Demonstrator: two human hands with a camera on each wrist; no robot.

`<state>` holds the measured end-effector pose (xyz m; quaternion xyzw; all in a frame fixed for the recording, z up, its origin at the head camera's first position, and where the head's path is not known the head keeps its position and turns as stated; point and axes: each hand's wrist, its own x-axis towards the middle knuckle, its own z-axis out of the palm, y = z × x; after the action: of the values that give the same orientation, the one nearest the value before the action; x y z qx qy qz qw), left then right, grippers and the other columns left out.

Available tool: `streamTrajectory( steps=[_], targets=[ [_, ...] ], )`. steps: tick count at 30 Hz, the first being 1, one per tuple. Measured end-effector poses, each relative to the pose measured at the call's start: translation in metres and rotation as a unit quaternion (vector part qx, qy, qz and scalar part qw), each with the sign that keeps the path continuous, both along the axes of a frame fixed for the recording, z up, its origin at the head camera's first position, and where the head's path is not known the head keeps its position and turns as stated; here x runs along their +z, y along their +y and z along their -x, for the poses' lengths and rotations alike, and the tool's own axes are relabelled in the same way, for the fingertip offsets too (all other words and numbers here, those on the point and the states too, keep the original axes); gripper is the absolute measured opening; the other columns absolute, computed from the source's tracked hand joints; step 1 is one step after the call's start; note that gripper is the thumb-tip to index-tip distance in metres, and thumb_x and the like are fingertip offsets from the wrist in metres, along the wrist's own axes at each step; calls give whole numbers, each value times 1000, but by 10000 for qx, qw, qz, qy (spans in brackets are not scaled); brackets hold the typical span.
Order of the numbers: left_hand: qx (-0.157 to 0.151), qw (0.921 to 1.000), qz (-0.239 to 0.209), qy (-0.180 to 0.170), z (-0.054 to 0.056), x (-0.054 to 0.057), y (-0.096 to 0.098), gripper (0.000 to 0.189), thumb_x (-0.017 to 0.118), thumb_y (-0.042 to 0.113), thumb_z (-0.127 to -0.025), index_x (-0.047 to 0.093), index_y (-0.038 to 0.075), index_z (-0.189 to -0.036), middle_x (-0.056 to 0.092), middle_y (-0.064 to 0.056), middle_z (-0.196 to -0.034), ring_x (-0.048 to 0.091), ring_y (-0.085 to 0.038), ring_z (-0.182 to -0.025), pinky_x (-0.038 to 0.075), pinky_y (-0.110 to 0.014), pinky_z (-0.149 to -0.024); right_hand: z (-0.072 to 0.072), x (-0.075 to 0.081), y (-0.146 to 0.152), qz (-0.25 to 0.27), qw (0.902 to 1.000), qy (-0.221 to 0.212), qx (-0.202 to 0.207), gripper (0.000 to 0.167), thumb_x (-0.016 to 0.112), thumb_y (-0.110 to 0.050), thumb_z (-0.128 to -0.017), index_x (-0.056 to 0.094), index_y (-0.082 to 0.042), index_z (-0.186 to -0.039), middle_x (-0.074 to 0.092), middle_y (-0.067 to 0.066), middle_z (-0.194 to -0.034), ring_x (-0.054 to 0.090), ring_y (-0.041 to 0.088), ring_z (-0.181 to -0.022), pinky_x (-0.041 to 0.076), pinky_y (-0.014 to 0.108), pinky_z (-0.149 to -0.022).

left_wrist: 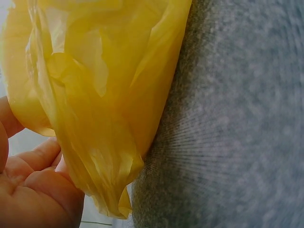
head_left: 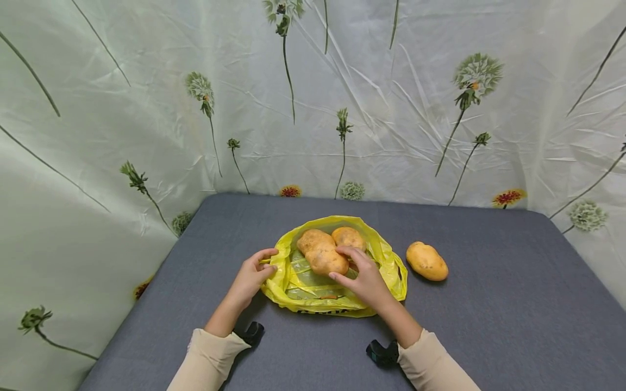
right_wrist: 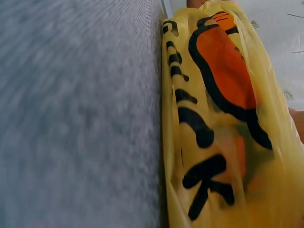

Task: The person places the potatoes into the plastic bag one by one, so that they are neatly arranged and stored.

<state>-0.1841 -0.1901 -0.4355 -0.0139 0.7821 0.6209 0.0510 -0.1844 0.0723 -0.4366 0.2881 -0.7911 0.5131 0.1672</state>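
Observation:
A yellow plastic bag (head_left: 279, 285) lies with its mouth spread wide, potatoes inside it. My left hand (head_left: 248, 281) pinches the bag's left rim between thumb and fingers; in the left wrist view, the crumpled yellow plastic (left_wrist: 109, 114) hangs beside that hand (left_wrist: 42, 190). Reaching over the right rim, my right hand (head_left: 367, 279) grips the right end of a potato (head_left: 325, 259) with thumb and fingers. Against that potato rests another potato (head_left: 312, 239), and a further potato (head_left: 348, 237) sits behind. The right wrist view shows the bag's printed side (right_wrist: 228, 71), which mostly hides the right hand.
Right of the bag, a single potato (head_left: 427, 261) lies on the grey cloth-covered surface (head_left: 494, 304). A pale curtain with a flower print (head_left: 401, 119) hangs behind and along the left side. Black wrist straps (head_left: 383, 353) show near both sleeves.

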Motion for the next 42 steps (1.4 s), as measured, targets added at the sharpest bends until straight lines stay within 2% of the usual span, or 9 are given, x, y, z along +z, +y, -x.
streamTrajectory(
  steps=[7, 10, 18, 21, 28, 34, 35, 41, 42],
  targets=[
    [-49, 9999, 51, -77, -9, 20, 6, 39, 53, -2, -85, 46, -3, -124, 50, -17, -111, 50, -14, -76, 43, -24, -61, 1, -3, -8, -248, 9983, -472, 222, 49, 74, -9, -72, 54, -3, -117, 53, 11, -115, 52, 25, -105, 47, 32, -76],
    [-63, 9999, 98, -31, -11, 24, 7, 39, 52, -4, -85, 46, -5, -124, 49, -18, -115, 50, -15, -77, 43, -23, -62, 2, -5, -11, -396, 9971, -570, 325, 48, 73, -15, -74, 54, -5, -117, 53, 8, -115, 51, 21, -105, 46, 27, -78],
    [-107, 9999, -35, -3, -1, 2, 0, 40, 54, 0, -85, 47, 0, -125, 48, -15, -119, 52, -15, -81, 44, -25, -64, 5, -8, -20, -697, 9925, -783, 633, 47, 71, -20, -77, 53, -6, -118, 52, 6, -114, 50, 19, -105, 45, 26, -81],
    [-83, 10000, -47, -6, 0, -2, -1, 40, 55, 1, -85, 47, 1, -125, 48, -14, -120, 52, -15, -81, 44, -25, -65, 6, -7, -23, -958, 9892, -893, 664, 47, 70, -24, -78, 52, -8, -119, 51, 4, -117, 49, 17, -108, 43, 30, -84],
    [-126, 9999, -58, -22, 2, -2, -2, 40, 53, -1, -86, 46, -2, -125, 48, -17, -119, 53, -17, -82, 45, -26, -64, 6, -7, -24, -1363, 9837, -928, 716, 49, 69, -28, -79, 51, -10, -121, 52, 2, -120, 46, 15, -111, 38, 36, -89],
    [-122, 9999, -52, 35, 0, 0, -1, 40, 54, 1, -85, 47, 1, -124, 49, -15, -118, 54, -17, -83, 45, -25, -66, 6, -4, -22, -1261, 9842, -985, 763, 52, 69, -31, -78, 51, -11, -122, 50, 1, -120, 47, 15, -109, 40, 35, -87],
    [-128, 9999, -31, 54, -2, 4, 1, 39, 54, 1, -85, 47, 0, -124, 49, -16, -117, 53, -17, -83, 45, -24, -66, 6, -3, -21, -1208, 9846, -986, 787, 52, 68, -31, -78, 50, -10, -122, 50, 1, -120, 48, 15, -108, 40, 35, -87],
    [-128, 9999, -28, 38, -2, 4, 0, 40, 54, 0, -85, 47, -1, -124, 51, -18, -112, 53, -15, -79, 45, -24, -63, 4, 2, -15, -964, 9890, -714, 862, 53, 67, -30, -80, 49, -5, -123, 51, 5, -121, 49, 24, -109, 41, 38, -87],
    [-120, 9999, -43, 28, 0, 0, -1, 40, 54, 1, -85, 48, 1, -124, 51, -17, -112, 54, -15, -79, 45, -24, -63, 4, 3, -14, -954, 9897, -674, 829, 54, 67, -31, -80, 48, -5, -124, 50, 5, -122, 49, 24, -109, 41, 38, -87]
  ],
)
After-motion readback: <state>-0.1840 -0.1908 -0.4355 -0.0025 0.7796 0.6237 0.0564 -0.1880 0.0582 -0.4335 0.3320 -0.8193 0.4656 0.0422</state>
